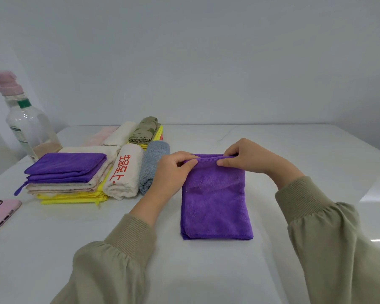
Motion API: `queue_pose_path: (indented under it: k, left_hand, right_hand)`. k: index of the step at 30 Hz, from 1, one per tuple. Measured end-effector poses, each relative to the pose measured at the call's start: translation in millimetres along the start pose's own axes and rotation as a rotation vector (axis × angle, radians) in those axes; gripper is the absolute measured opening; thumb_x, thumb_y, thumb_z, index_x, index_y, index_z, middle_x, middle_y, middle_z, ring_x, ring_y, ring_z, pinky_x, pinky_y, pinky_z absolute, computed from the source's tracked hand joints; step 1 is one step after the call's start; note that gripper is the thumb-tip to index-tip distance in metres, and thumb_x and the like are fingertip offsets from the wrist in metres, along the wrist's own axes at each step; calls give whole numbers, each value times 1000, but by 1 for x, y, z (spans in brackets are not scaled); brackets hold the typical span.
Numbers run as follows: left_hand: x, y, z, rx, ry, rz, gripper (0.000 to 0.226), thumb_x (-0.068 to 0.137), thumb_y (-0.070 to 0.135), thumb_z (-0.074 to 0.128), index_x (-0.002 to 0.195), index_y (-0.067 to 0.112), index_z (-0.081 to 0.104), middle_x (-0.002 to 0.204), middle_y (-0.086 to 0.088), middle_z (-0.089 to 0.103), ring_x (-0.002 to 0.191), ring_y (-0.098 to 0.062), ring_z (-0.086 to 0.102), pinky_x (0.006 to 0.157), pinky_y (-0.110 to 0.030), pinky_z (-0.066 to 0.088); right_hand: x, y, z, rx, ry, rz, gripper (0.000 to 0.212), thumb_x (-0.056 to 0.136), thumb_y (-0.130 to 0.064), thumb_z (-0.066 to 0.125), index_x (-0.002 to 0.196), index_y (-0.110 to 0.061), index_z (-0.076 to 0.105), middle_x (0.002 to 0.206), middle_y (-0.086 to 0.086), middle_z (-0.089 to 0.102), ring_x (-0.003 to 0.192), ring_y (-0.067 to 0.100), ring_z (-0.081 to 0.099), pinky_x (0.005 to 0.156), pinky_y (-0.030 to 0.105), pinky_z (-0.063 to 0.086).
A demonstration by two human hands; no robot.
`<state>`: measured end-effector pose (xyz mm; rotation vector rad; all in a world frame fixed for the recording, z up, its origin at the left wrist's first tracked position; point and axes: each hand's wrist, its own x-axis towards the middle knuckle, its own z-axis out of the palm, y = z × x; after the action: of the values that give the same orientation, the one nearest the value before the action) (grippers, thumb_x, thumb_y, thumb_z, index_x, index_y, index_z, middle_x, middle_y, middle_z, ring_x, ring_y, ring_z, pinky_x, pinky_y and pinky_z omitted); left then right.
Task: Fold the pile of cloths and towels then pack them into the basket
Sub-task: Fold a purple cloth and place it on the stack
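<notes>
Both hands at the purple towel's far edge

Left hand (173, 170) and right hand (248, 157) — wrists bent, fingers curled — each grip pinches the purple towel (215, 205) lying on the counter (206, 270).

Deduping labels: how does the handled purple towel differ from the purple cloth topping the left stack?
The purple towel lies alone on the table; the purple cloth sits atop a stack. The left hand and right hand pinch the towel's far edge; the cloth is untouched. The towel looks fluffy, the cloth ribbed. Both are purple, folded.

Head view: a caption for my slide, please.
Left hand and right hand pinch the far edge of the purple towel beside folded cloths.
</notes>
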<state>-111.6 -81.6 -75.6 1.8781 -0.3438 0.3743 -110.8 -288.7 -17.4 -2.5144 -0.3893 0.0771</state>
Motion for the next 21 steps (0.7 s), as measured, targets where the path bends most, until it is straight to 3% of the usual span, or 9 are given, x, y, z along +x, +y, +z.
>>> queue_pose_path:
  k: [2,4,7,10,13,16,21]
  left_hand:
    - [4,7,-5,35,1,-16,11,87,7,66,92,12,75,85,7,69,83,-5,62,84,-23,50]
    - [7,16,-10,57,-26,-40,11,87,10,67,94,13,75,87,5,69,84,-7,62,84,-26,51]
    - [9,27,-18,101,-60,-30,13,86,10,69,97,9,75,81,10,66,77,-3,61,77,-19,51]
    - [10,36,-25,158,-84,4,13,85,10,70,97,7,75,77,13,64,72,3,58,66,-6,46]
    - [12,39,-29,200,-91,30,11,85,12,70,94,10,76,76,13,66,72,2,59,67,-9,48]
    - [15,41,-32,225,-71,30,9,84,16,72,91,14,77,77,10,68,75,-1,60,71,-15,49]
    - [20,51,-37,149,-44,35,8,82,9,73,86,15,75,72,11,66,62,7,58,61,-6,45]
  right_hand:
    - [-1,-5,-6,-3,41,12,46,86,-30,67,51,-8,49,52,-3,29,49,9,25,49,23,22]
    - [-4,-9,-10,-3,74,19,47,88,-29,65,55,-2,47,54,-1,26,48,10,22,46,21,19]
    - [-7,-12,-12,-4,99,22,45,92,-28,59,54,-8,42,54,-1,26,47,9,23,47,23,21]
    - [-8,-14,-10,-10,136,35,42,90,-27,61,59,-1,51,57,4,36,52,11,32,51,25,27]
    - [-7,-15,-4,-6,208,42,32,87,-28,65,74,2,68,73,20,59,64,15,47,59,29,38]
    - [-8,-20,-2,-1,273,35,26,85,-27,67,72,-5,71,81,17,66,63,14,49,57,26,40]
    - [-15,-28,-12,77,370,-28,22,83,-26,70,73,-7,72,71,7,65,61,10,50,56,20,39]
